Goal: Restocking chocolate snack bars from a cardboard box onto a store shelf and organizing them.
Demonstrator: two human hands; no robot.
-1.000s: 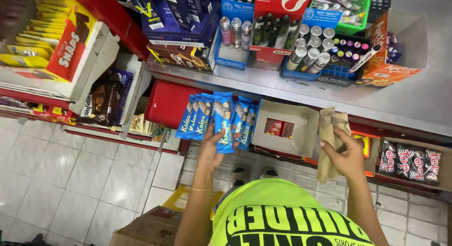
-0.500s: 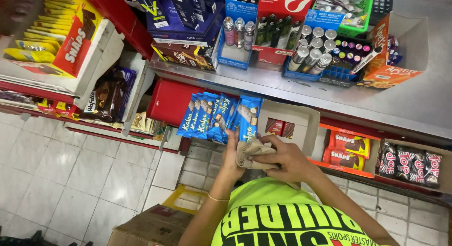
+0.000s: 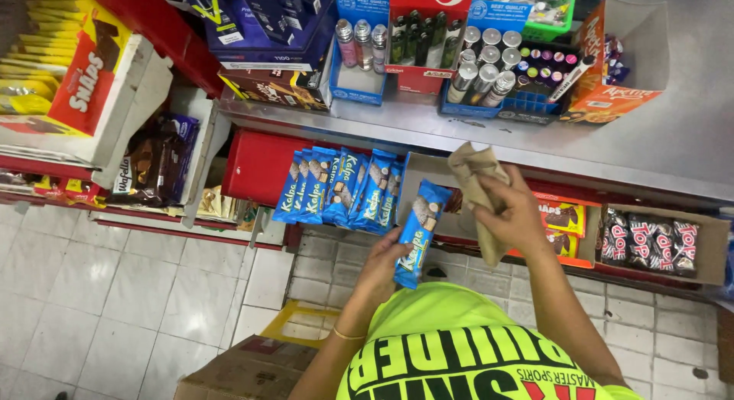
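Head view: L hand [image 3: 380, 271] is closed round the lower end of a blue snack bar pack [image 3: 420, 232], fingers wrapped on it, pack tilted w/ top end leaning up-right, held in the air in front of the shelf edge. Just left of it a fanned row of the same blue packs [image 3: 340, 186] stands on the lower shelf against a red box [image 3: 256, 167]. R hand [image 3: 514, 213] grips a crumpled tan cloth [image 3: 475, 178], fingers curled tight round it; cloth sticks up above the fist and hangs below it. R hand sits near an open cardboard tray [image 3: 420, 174]. Steel counter [image 3: 535, 140] runs above, w/ a blue tray of small cylinders [image 3: 489, 71] and an orange display box [image 3: 612, 79] on it. Far right, lower shelf: carton of dark-wrapped snacks [image 3: 650, 243]. Below: white tile floor [image 3: 115, 293], a cardboard box [image 3: 245, 369] near the person's neon yellow shirt [image 3: 459, 346].
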